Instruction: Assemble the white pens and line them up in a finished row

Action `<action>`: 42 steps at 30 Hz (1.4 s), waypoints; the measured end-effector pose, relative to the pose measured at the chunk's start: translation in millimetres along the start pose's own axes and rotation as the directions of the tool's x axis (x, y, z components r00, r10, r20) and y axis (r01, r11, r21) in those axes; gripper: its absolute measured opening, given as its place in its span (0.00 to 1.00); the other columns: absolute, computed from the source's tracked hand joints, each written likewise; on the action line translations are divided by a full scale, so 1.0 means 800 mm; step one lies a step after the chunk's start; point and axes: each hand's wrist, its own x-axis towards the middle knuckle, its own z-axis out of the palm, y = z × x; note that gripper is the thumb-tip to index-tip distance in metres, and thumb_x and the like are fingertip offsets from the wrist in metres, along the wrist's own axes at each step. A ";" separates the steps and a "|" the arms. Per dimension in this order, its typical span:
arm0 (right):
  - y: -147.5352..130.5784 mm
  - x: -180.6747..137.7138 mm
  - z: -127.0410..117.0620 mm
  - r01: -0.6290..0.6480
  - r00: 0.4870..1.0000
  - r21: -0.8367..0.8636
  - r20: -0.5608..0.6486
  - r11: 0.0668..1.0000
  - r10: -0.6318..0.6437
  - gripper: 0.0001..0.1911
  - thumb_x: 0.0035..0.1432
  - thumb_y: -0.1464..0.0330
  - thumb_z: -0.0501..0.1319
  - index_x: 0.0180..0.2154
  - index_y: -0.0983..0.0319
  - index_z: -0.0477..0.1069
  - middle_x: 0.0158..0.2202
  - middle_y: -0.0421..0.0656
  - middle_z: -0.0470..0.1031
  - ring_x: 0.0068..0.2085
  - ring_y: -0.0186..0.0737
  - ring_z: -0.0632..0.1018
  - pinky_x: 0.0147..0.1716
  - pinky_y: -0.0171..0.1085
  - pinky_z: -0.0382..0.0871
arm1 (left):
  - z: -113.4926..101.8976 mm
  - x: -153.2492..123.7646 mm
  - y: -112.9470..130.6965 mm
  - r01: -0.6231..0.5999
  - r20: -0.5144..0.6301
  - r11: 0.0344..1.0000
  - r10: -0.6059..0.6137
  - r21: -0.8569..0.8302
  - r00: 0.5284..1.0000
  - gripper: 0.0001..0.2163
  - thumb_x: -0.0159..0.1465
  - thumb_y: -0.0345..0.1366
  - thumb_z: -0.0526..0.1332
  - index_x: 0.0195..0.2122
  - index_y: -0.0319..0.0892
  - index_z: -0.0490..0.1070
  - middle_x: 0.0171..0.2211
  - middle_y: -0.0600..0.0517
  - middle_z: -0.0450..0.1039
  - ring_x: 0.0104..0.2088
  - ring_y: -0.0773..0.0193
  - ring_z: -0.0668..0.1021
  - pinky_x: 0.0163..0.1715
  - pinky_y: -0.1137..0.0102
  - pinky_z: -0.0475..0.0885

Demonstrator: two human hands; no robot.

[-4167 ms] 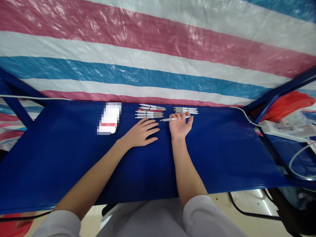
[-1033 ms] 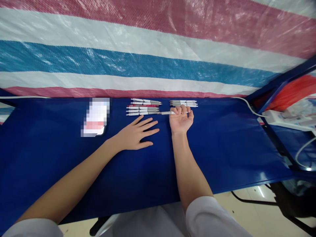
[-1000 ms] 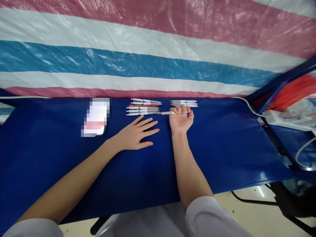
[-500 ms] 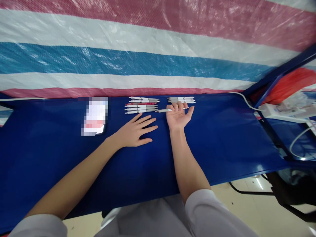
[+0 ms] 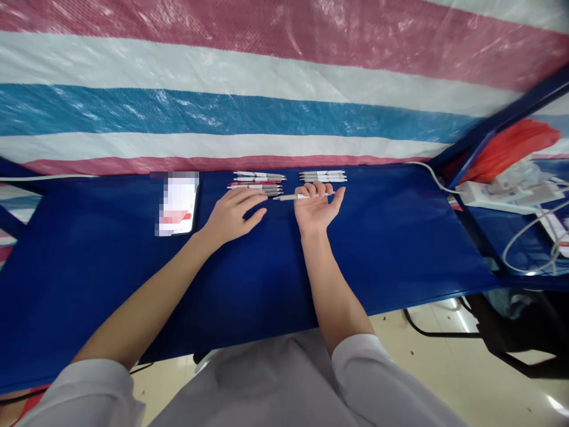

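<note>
My right hand (image 5: 315, 207) is turned palm up, its fingers curled over a white and grey pen (image 5: 287, 197) whose tip points left; the thumb stands out to the side. My left hand (image 5: 233, 214) is palm down with fingers stretched and thumb apart. Its fingertips lie at the near edge of a row of white and grey pens (image 5: 272, 188) and hide part of them. One pen with red parts (image 5: 235, 185) lies in that row. Behind it are a few more white pens (image 5: 258, 176). Beyond my right hand sits another small group of white pens (image 5: 322, 176).
A phone (image 5: 189, 207) with a lit, partly blurred screen lies left on the blue table (image 5: 391, 249). A striped sheet (image 5: 267, 112) hangs behind. At right are a white power strip (image 5: 498, 196), cables and a red plastic bag (image 5: 511, 148).
My left hand has moved up and drawn its spread fingers closer together, now reaching over the near pens. My right hand keeps the pen in much the same pose. The view has shifted slightly.
</note>
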 end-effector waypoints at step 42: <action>-0.078 -0.024 -0.014 0.881 0.392 -0.110 0.716 -0.461 0.578 0.14 0.65 0.73 0.57 0.48 0.56 0.77 0.47 0.40 0.82 0.46 0.37 0.82 0.54 0.39 0.74 | -0.006 -0.006 0.039 0.002 0.144 0.988 -0.024 0.152 0.989 0.16 0.69 0.41 0.56 0.53 0.39 0.75 0.52 0.43 0.76 0.53 0.51 0.77 0.55 0.56 0.71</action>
